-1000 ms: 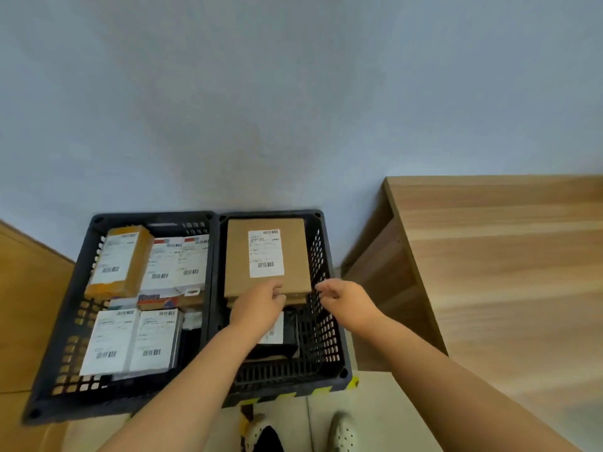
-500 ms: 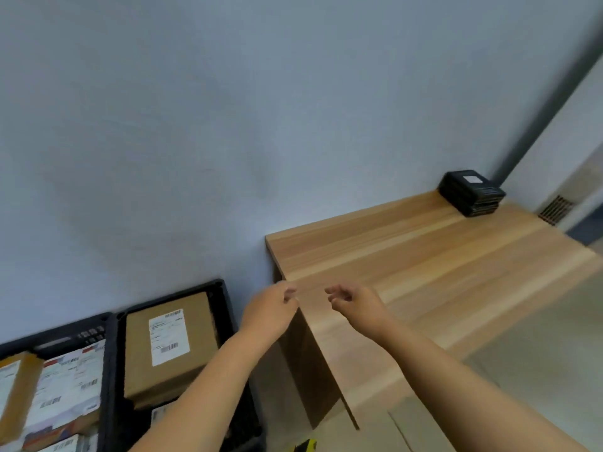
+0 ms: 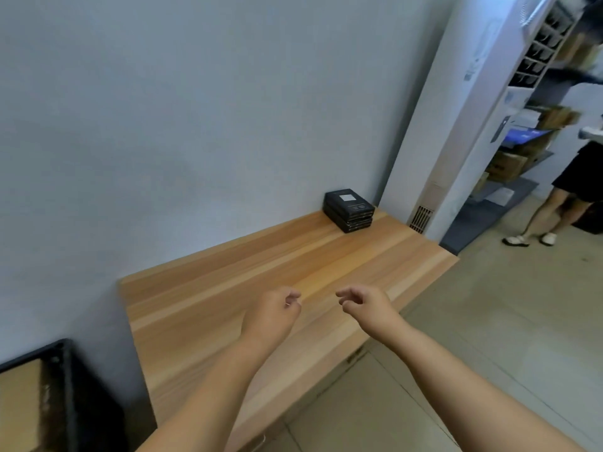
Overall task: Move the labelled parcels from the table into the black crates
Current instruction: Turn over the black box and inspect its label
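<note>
**Both hands empty above the table, parcels far off**

Head view: your left hand (image 3: 270,316) and right hand (image 3: 367,305) hang over the wooden table (image 3: 208,308), fingers loosely curled, holding nothing, a gap between them. The labelled parcels (image 3: 349,211), a dark stack with a pale label on top, sit at the table's far end against the wall; you cannot count the stack reliably. At the lower left only 1 corner of a black crate (image 3: 67,380) shows, blurred and cut off by the frame, with a brown box (image 3: 19,406) inside it. At the right edge, a blurred bystander (image 3: 574,177) is partly cropped.
</note>
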Available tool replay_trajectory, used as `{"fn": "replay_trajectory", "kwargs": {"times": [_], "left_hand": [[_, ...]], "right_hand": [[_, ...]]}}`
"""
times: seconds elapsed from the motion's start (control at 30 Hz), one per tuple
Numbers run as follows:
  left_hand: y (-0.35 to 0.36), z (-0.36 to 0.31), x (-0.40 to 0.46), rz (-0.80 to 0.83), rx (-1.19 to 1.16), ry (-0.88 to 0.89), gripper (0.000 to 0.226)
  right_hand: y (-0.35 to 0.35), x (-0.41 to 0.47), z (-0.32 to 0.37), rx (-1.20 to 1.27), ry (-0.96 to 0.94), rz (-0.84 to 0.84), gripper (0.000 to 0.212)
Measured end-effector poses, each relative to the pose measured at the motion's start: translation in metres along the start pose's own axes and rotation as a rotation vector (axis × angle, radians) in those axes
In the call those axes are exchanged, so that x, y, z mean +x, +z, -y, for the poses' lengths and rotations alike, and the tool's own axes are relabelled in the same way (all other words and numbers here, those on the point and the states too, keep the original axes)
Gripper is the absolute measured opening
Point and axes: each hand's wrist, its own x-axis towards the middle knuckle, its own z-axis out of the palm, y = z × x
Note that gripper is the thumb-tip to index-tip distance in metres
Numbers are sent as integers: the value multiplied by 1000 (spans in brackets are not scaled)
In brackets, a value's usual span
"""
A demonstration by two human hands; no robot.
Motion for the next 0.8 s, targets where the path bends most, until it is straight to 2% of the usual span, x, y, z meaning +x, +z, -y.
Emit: {"fn": "replay_trajectory", "kwargs": {"times": [0.37,0.63,0.8], "left_hand": [[70,-51,104,7,35,18,27],[101,-79,220,1,-19,-7,30],[109,-87,286,-14,52,-28,31]], "right_hand": [[-70,79,-69,46,39,-13,28],[-134,206,-96,31,63,-28,27],[-152,276,-113,70,88,-7,27]]}}
